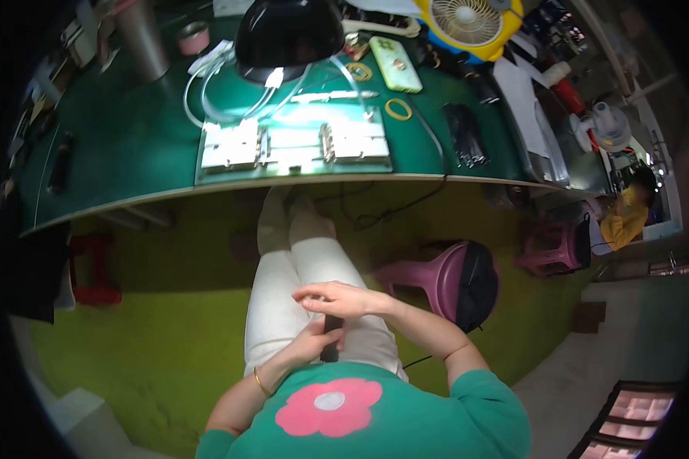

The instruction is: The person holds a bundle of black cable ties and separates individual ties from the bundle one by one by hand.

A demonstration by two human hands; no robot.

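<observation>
My left hand (314, 341), with a gold bracelet at the wrist, rests in my lap. Its fingers are closed round a dark, narrow object (331, 334) whose kind I cannot make out. Just above it, my right hand (335, 299) reaches across with fingers stretched out, covering the object's upper end. Whether the right palm presses on it is hidden. Away from both hands, a metal fixture (295, 144) with two white blocks lies at the table's front edge under bright light.
The green table (115, 145) holds a black lamp head (287, 38), white cables (207, 96), a phone (395, 64), a yellow tape ring (398, 109), black strips (465, 134) and a yellow-blue fan (471, 23). A purple stool (436, 283) stands right; another person (624, 218) sits farther off.
</observation>
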